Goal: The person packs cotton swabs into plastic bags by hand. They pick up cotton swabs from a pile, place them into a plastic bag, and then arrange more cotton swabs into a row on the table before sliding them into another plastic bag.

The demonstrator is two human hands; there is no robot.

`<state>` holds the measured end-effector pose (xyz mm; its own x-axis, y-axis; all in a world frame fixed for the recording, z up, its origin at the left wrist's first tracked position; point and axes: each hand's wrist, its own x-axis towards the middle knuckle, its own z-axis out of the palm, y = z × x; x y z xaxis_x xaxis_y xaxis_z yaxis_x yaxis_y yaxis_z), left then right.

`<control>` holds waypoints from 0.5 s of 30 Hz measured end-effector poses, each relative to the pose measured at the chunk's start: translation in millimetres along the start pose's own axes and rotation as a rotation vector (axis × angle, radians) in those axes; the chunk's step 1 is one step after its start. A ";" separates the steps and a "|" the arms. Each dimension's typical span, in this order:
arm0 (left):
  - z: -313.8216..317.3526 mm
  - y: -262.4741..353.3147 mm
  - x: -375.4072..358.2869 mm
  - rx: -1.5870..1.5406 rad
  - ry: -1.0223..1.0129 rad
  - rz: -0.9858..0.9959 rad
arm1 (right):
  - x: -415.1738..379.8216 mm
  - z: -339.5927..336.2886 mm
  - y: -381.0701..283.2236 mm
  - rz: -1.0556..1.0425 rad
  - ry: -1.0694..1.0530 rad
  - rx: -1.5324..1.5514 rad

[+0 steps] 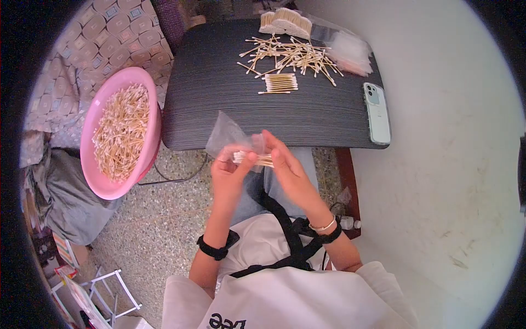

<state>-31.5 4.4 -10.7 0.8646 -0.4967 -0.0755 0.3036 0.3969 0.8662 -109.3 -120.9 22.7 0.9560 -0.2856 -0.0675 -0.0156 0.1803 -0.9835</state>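
Just in front of the table's near edge, my left hand (233, 164) grips a small bundle of cotton swabs (261, 160) and a clear plastic bag (227, 135), which sticks up above the fingers. My right hand (286, 164) closes on the other end of the same bundle, its fingertips touching the bag. On the dark table (219, 98) lie a neat row of swabs (281, 83), a loose heap of swabs (301, 56) behind it and packed swab bundles (286, 23) at the far edge.
A pink basin (89, 148) full of loose swabs (121, 134) stands left of the table. Clear bags (350, 52) lie at the table's far right, with a phone (378, 114) by the right edge. A white wall (449, 153) rises on the right.
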 end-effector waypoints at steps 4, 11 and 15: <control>23.8 -2.9 -6.7 -0.068 0.089 -0.095 | -0.8 21.3 7.6 -0.031 0.066 0.223; 22.6 2.8 -4.4 -0.103 0.094 -0.106 | 5.0 17.1 -1.0 0.004 -0.001 0.543; 21.2 12.6 -2.3 -0.070 0.111 -0.078 | -0.8 4.9 4.6 0.114 -0.033 0.564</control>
<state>-38.1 -5.8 10.9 0.8753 -0.4410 -0.1984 0.3949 0.4151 0.8196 -108.7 -115.2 19.0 0.9661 -0.2074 -0.1538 0.0312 0.6849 -0.7279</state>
